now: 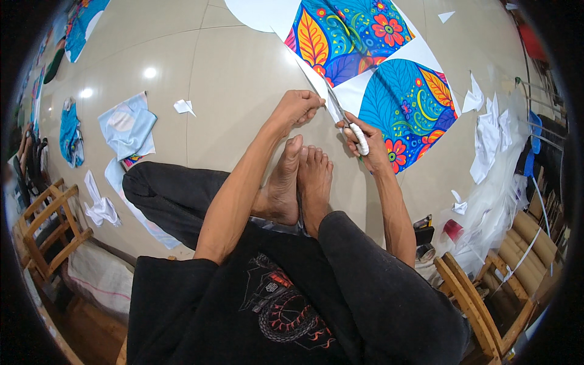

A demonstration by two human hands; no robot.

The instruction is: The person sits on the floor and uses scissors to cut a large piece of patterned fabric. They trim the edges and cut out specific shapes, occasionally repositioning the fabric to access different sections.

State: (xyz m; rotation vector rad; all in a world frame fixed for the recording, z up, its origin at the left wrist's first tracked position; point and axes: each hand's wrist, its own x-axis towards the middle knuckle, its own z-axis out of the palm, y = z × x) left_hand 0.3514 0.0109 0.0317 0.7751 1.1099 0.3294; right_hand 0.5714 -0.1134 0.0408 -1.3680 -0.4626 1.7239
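Observation:
A pair of scissors [360, 140] with white-wrapped handles is gripped in my right hand [374, 146]. Its blades point up and left, at the white margin of a printed fabric sheet [407, 100]. Bright blue, orange and red floral panels cover that sheet, set apart by white gaps. Just left of the blades, my left hand [296, 111] pinches a narrow white strip [313, 76] along the sheet's lower left edge. How far the blades are parted is hard to make out. My bare feet [313, 182] rest on the floor below both hands.
White scraps [486, 137] lie at the right beside clear plastic sheeting [496, 213]. Pale blue cloth [129, 121] and a white scrap [184, 107] are on the tiled floor at the left. Wooden frames [55, 228] stand at the lower left and lower right.

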